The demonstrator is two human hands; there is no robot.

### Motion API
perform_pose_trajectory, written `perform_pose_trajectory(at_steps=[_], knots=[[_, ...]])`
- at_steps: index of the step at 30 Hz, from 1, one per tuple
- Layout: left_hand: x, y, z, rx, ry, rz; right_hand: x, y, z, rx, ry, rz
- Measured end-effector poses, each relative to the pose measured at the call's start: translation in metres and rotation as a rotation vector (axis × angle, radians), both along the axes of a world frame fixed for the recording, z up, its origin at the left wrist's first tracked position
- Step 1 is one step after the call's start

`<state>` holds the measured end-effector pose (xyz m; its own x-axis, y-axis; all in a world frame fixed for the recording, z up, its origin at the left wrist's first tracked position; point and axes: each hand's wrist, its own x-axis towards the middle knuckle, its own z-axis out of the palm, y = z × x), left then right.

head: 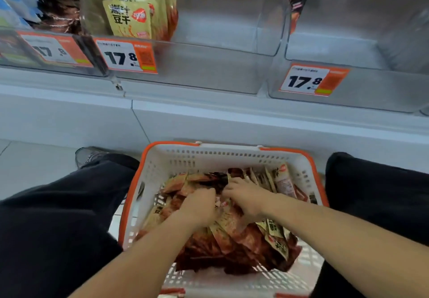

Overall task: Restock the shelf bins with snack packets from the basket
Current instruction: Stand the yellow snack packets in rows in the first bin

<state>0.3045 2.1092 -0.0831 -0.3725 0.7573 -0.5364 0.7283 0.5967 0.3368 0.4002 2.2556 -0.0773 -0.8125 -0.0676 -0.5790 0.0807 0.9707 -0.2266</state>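
snack packets (222, 235) are gripped by left hand (199, 204) and right hand (246, 197) inside the white basket (209, 156), set on pale floor tiles (34, 165) below clear shelf bins (220, 70).

- A white perforated plastic basket (232, 156) with a smooth orange rim is sitting near.
- Glossy foil-like snack packets (232, 235) are filling it.
- Clear, shiny plastic bins (222, 42) are lining the far shelf.
- Matt paper price labels (126, 57) are showing on the bin fronts.
- Dark matt cloth trousers (58, 216) are flanking the basket.
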Motion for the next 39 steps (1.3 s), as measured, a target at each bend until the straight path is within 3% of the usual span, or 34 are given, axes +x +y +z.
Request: perform_pose_trajectory(at_steps=[8, 13, 20, 25, 30, 35, 39], knots=[[0.009, 0.000, -0.006, -0.116, -0.076, 0.114, 0.024, -0.012, -0.014, -0.034, -0.019, -0.041], [-0.007, 0.001, 0.011, -0.024, -0.257, 0.199, 0.007, -0.008, -0.002, -0.095, 0.001, -0.096], [-0.083, 0.015, 0.095, 0.241, -0.208, 0.006, -0.035, 0.017, 0.059, -0.358, 0.281, -0.419], [-0.136, 0.016, 0.174, 0.472, -0.221, 0.085, -0.067, 0.020, 0.120, -0.683, 0.490, -0.611], [-0.158, 0.001, 0.212, 0.483, -0.278, 0.074, -0.085, 0.026, 0.178, -0.841, 0.715, -0.719], [-0.163, -0.001, 0.217, 0.778, -0.185, 0.195, -0.097, 0.024, 0.226, -0.832, 0.910, -0.701], [-0.163, -0.003, 0.224, 1.029, 0.013, 0.307, -0.110, 0.014, 0.254, -0.590, 1.220, -0.566]])
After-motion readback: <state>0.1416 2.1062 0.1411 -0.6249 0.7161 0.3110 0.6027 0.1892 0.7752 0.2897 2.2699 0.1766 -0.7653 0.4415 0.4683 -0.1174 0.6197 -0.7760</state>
